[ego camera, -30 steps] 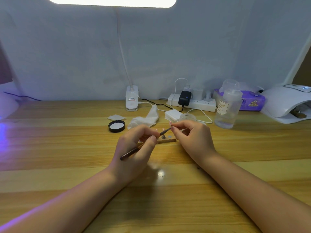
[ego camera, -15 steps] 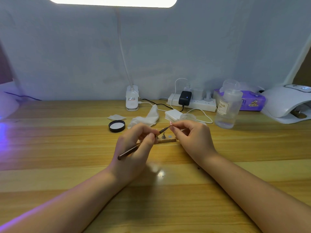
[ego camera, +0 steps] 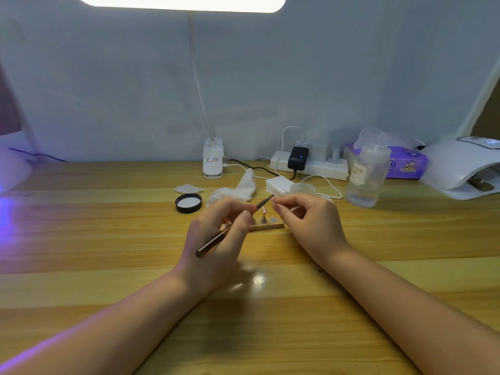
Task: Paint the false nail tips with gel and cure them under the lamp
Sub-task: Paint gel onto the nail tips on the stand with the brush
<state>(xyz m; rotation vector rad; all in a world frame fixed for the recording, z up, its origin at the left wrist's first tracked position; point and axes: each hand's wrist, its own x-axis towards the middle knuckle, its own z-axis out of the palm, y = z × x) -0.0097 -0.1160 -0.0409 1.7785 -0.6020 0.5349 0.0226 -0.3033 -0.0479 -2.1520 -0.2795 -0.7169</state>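
Left hand [ego camera: 216, 239] curled round a brown brush [ego camera: 230, 228], pinched pen-fashion, tip slanting up and right. Right hand [ego camera: 308, 226] opposite, thumb and forefinger pinching a tiny nail tip [ego camera: 273, 200] right at the brush point; whether bristles touch it, cannot tell. Both forearms resting low over a wooden table [ego camera: 108, 253]. Just beyond the knuckles, a small wooden stand [ego camera: 267, 226] with one pink tip on a peg. Further back, a black lid [ego camera: 188, 203], crumpled white cloth [ego camera: 238, 189], stacked white pads [ego camera: 278, 184], a clear jar [ego camera: 302, 188]. Right, a clear pump bottle [ego camera: 365, 177]; far right, a white curing lamp [ego camera: 460, 169]. At the wall, a power strip [ego camera: 311, 166], purple wipes pack [ego camera: 405, 165], a clip lamp base [ego camera: 213, 163].
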